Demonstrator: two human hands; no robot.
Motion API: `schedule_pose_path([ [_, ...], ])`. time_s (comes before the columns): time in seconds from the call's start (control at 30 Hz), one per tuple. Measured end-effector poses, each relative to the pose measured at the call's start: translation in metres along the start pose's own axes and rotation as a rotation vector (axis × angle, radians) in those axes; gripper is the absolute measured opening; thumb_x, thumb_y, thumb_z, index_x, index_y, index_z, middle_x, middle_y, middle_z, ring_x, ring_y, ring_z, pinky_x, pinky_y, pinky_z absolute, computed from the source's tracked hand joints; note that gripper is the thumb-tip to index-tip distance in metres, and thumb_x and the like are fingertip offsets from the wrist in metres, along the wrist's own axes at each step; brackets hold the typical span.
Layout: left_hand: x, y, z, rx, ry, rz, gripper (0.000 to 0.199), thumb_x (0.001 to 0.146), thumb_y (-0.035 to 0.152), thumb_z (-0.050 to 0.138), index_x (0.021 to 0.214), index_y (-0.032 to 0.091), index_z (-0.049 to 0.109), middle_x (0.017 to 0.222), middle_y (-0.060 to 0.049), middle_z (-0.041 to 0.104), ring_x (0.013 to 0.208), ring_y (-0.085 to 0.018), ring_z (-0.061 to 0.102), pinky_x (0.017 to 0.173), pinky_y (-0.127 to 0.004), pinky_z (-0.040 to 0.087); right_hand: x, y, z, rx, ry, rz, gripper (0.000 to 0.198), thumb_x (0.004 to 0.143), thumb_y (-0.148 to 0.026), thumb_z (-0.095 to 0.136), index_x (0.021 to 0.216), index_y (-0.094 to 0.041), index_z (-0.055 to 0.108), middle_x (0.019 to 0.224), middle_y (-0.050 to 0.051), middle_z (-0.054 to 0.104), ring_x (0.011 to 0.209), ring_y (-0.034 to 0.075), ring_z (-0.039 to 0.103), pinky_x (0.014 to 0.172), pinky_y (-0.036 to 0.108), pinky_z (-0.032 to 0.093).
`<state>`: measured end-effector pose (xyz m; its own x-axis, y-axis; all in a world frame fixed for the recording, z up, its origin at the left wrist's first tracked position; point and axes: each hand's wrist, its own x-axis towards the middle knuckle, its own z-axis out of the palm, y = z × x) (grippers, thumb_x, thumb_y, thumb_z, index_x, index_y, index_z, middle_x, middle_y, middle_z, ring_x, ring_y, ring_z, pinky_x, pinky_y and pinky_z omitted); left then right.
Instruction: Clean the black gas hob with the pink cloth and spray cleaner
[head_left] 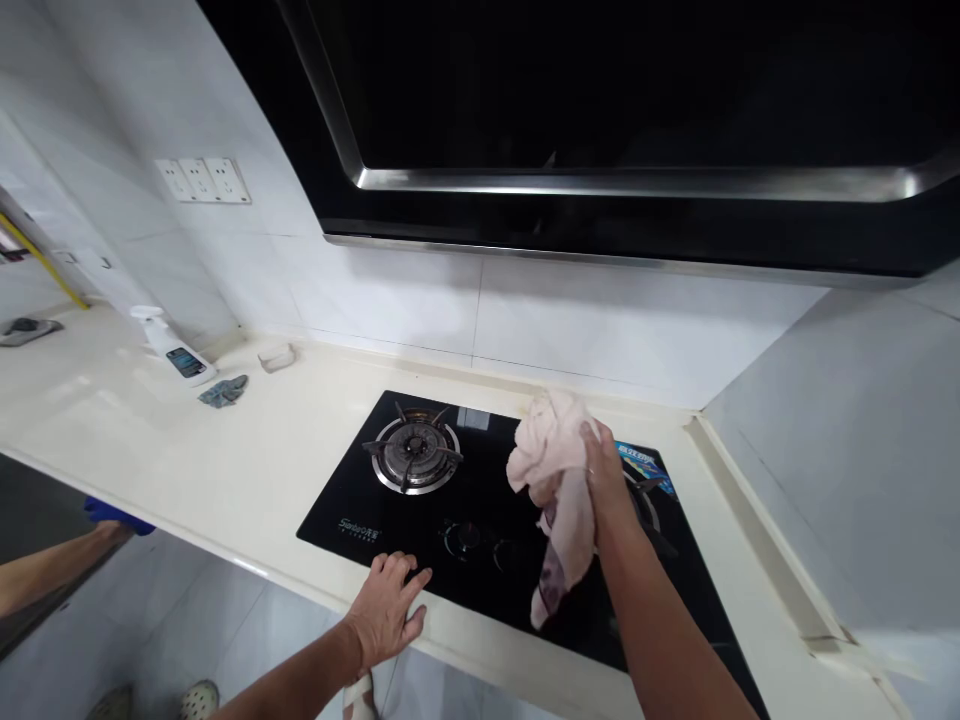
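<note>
My right hand [598, 470] is closed on a bunched pale pink cloth [551, 440], held over the middle of the black glass gas stove [487, 480]. One end of the cloth, with a dark purple patch, hangs down toward the stove's front edge. The cloth and my right arm partly cover the right burner [645, 505]. The left burner [415, 448] shows fully, its pan support in place. My left hand [390, 600] rests with fingers spread at the front edge of the stove and counter, left of the control knob [466, 537].
A black range hood [600, 220] hangs low above the stove. On the cream counter [300, 460] to the left are a white spray bottle [174, 347], a grey-blue rag [223, 391] and a small clear dish [277, 357]. Another person's arm [67, 560] with blue cloth reaches in below the counter.
</note>
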<state>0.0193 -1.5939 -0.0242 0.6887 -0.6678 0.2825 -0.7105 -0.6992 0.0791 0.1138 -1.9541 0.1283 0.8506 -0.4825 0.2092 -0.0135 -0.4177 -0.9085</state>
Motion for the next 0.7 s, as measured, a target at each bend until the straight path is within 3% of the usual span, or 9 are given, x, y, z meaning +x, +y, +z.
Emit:
schedule_pose_path([
  [0.1, -0.001, 0.0, 0.0, -0.013, 0.011, -0.001, 0.049, 0.087, 0.036, 0.06, 0.134, 0.022, 0.057, 0.12, -0.012, 0.057, 0.11, -0.03, 0.05, 0.094, -0.048, 0.037, 0.034, 0.017, 0.04, -0.33, -0.131, 0.045, 0.065, 0.096, -0.04, 0.034, 0.154, -0.01, 0.032, 0.138, 0.021, 0.056, 0.119, 0.028, 0.06, 0.099, 0.04, 0.049],
  [0.23, -0.003, -0.001, 0.004, -0.012, 0.017, -0.006, 0.051, 0.087, 0.039, 0.061, 0.136, 0.023, 0.056, 0.122, -0.012, 0.056, 0.111, -0.031, 0.049, 0.095, -0.049, 0.036, 0.031, 0.047, 0.075, -0.527, -0.296, 0.015, 0.061, 0.086, -0.033, 0.056, 0.145, -0.018, 0.05, 0.149, 0.022, 0.044, 0.129, 0.037, 0.053, 0.104, 0.049, 0.042],
  [0.4, -0.005, -0.001, 0.01, -0.012, 0.022, -0.012, 0.05, 0.087, 0.037, 0.06, 0.135, 0.023, 0.056, 0.123, -0.012, 0.055, 0.111, -0.031, 0.048, 0.095, -0.05, 0.035, 0.0, 0.062, 0.083, -0.735, -0.492, -0.069, 0.066, 0.085, -0.034, 0.065, 0.148, -0.025, 0.049, 0.149, 0.023, 0.043, 0.124, 0.041, 0.055, 0.1, 0.051, 0.042],
  [0.57, -0.004, -0.001, 0.01, -0.011, 0.018, -0.006, 0.048, 0.087, 0.036, 0.06, 0.133, 0.022, 0.057, 0.123, -0.013, 0.056, 0.111, -0.032, 0.048, 0.094, -0.051, 0.035, -0.055, 0.051, 0.086, -0.852, -0.63, -0.176, 0.066, 0.083, -0.034, 0.067, 0.147, -0.032, 0.05, 0.138, 0.016, 0.053, 0.112, 0.035, 0.061, 0.092, 0.042, 0.046],
  [0.7, -0.003, -0.001, 0.006, -0.002, 0.029, 0.005, 0.047, 0.087, 0.034, 0.06, 0.132, 0.021, 0.058, 0.123, -0.013, 0.056, 0.11, -0.031, 0.049, 0.094, -0.05, 0.035, -0.088, 0.039, 0.083, -0.929, -0.689, -0.25, 0.056, 0.085, -0.032, 0.064, 0.14, -0.033, 0.057, 0.127, 0.015, 0.06, 0.106, 0.033, 0.064, 0.1, 0.05, 0.038],
])
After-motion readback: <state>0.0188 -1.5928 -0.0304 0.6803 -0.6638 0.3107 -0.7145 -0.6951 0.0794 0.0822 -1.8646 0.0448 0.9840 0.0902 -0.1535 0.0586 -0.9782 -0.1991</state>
